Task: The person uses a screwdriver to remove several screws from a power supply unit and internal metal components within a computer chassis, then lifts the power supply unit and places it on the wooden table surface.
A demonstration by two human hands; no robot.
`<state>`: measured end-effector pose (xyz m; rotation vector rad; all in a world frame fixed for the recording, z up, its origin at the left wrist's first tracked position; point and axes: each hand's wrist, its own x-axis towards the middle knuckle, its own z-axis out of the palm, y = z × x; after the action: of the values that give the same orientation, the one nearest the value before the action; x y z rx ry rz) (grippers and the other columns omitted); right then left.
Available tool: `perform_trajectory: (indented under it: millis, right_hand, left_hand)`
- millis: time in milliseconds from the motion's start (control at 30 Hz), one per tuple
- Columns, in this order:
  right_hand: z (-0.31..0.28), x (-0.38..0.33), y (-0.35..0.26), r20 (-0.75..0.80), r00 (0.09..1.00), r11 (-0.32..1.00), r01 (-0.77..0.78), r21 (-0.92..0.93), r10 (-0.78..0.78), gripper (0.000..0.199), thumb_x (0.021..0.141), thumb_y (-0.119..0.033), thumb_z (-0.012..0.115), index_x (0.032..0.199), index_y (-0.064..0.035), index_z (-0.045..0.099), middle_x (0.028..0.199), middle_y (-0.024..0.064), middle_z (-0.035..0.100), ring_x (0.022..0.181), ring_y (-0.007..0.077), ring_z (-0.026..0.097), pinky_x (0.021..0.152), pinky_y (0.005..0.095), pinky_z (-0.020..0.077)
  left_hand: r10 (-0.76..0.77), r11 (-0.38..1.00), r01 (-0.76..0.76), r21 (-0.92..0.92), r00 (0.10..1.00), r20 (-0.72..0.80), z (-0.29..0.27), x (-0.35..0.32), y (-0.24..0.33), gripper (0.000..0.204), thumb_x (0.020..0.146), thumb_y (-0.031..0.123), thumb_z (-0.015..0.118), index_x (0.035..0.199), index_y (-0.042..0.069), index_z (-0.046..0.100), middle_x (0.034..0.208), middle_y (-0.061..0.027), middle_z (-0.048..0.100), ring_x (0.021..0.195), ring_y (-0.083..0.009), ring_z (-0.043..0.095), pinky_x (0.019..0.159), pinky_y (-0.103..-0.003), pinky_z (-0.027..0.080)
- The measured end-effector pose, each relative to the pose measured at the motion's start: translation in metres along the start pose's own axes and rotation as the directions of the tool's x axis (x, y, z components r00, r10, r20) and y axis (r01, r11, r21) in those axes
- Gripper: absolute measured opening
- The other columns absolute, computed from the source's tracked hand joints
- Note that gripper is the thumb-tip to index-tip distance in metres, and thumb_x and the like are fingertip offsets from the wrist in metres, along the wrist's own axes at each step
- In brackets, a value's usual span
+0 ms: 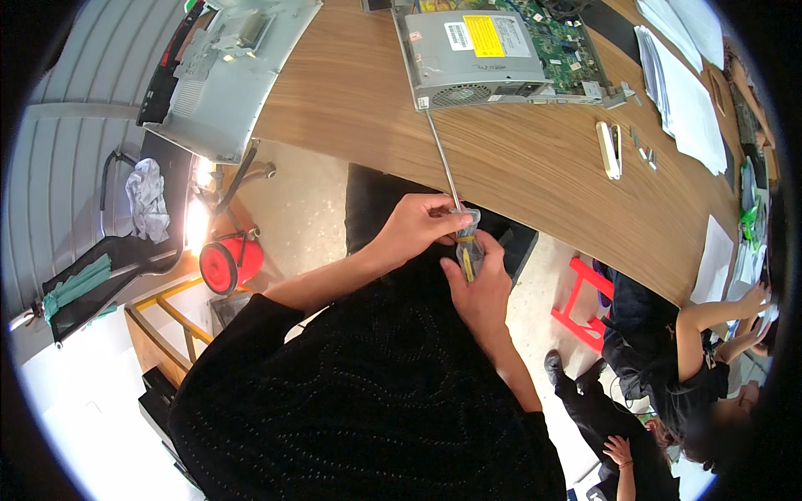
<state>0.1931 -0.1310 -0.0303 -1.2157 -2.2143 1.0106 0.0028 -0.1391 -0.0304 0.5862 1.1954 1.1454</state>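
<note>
My left hand (409,227) pinches the upper end of the handle of a long screwdriver (443,159). Around the lower part of its clear, yellowish handle my right hand (482,288) is closed. The metal shaft points away from me over the table edge, and its tip appears close to the front of an opened computer case (414,71); whether it touches cannot be told. Inside the case, a grey power supply (434,63) with a yellow label sits beside a green circuit board (568,50).
A detached case panel (221,100) lies at the table's far left. On the wooden table (334,92), a white stapler-like tool (607,150), small metal pieces (645,155) and paper stacks (681,100) lie right. A red stool (575,309) and other people (643,342) are lower right.
</note>
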Motion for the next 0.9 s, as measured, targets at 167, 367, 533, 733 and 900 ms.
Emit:
perform_trajectory:
  millis: [167,367,533,733,900]
  right_hand:
    - [-0.022,0.005,0.016,0.567,0.799,0.155,-0.598,0.786,0.201,0.055,0.105,-0.054,0.047,0.133,-0.0063,0.05,0.109,0.0127,0.066,0.078,0.0153,0.064,0.058,0.0259,0.0472]
    - [-0.014,0.0,0.012,0.418,0.838,0.807,-0.497,0.318,0.351,0.049,0.098,-0.029,0.068,0.136,-0.003,0.051,0.095,0.0162,0.067,0.065,0.0195,0.066,0.053,0.0309,0.0524]
    - [-0.001,-0.01,0.0,0.045,0.998,0.977,0.062,-0.204,-0.054,0.068,0.089,-0.019,0.077,0.146,-0.0028,0.043,0.109,0.0186,0.066,0.077,0.0293,0.071,0.066,0.0396,0.0591]
    - [-0.026,0.006,0.0,0.516,0.817,0.402,-0.576,0.712,0.258,0.061,0.1,-0.034,0.062,0.15,-0.0067,0.038,0.108,0.0112,0.066,0.077,0.0158,0.067,0.057,0.0268,0.0516]
    - [-0.007,0.004,-0.017,-0.031,0.98,0.981,0.194,-0.029,-0.195,0.059,0.09,-0.031,0.076,0.139,-0.0075,0.052,0.101,0.0118,0.065,0.077,0.0304,0.069,0.06,0.0373,0.0573]
  left_hand:
    - [-0.016,1.0,0.018,-0.025,0.997,0.07,-0.008,0.011,-0.008,0.031,0.099,0.022,0.07,0.119,-0.002,0.071,0.108,-0.008,0.073,0.099,-0.0145,0.068,0.086,-0.032,0.058]
    - [-0.065,0.976,0.067,-0.207,0.998,0.017,0.002,0.001,-0.01,0.034,0.104,0.022,0.062,0.124,-0.006,0.064,0.114,-0.0105,0.071,0.105,-0.0171,0.067,0.099,-0.036,0.053]
    - [-0.098,0.975,0.068,-0.211,0.986,-0.135,0.012,-0.013,-0.02,0.028,0.103,0.021,0.063,0.114,-0.005,0.065,0.109,-0.0106,0.07,0.104,-0.0153,0.066,0.097,-0.031,0.052]
    - [-0.069,0.958,0.088,-0.273,0.995,0.076,0.003,-0.01,-0.018,0.039,0.108,0.025,0.054,0.134,-0.004,0.055,0.129,-0.0178,0.065,0.121,-0.0217,0.061,0.109,-0.039,0.043]
    - [-0.139,0.925,0.139,-0.354,0.99,0.026,0.007,-0.015,-0.014,0.037,0.105,0.023,0.059,0.133,-0.001,0.054,0.127,-0.0144,0.066,0.116,-0.0197,0.062,0.105,-0.036,0.046]
